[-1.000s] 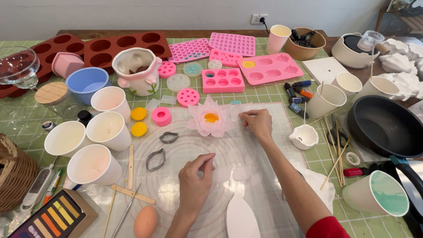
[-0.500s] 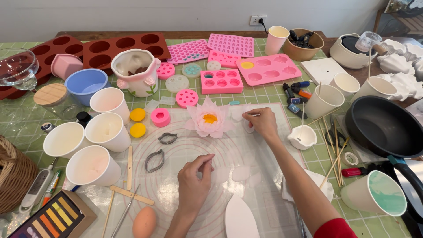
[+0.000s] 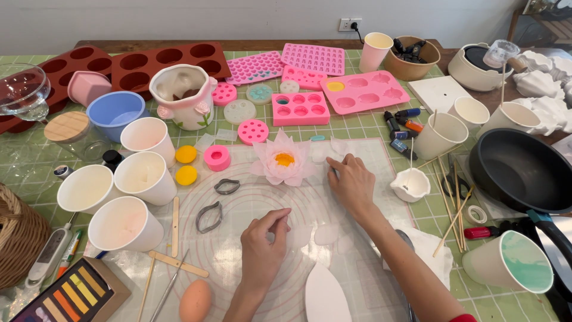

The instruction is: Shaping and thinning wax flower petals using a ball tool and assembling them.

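The left hand [image 3: 262, 244] pinches a translucent petal [image 3: 296, 237] in its grip, while the right hand [image 3: 353, 182] presses loose petals [image 3: 333, 149] beside the pink flower [image 3: 282, 163], its grip released.

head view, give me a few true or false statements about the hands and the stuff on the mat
1. The pink flower has a yellow centre. True.
2. The right hand rests on the black pan. False: it lies on the mat beside the flower, well apart from the pan.
3. The left hand pinches a thin pale petal piece. True.
4. Two metal cutters lie left of the left hand. True.
5. The blue bowl stands on the mat's right edge. False: it stands on the left, near the paper cups.
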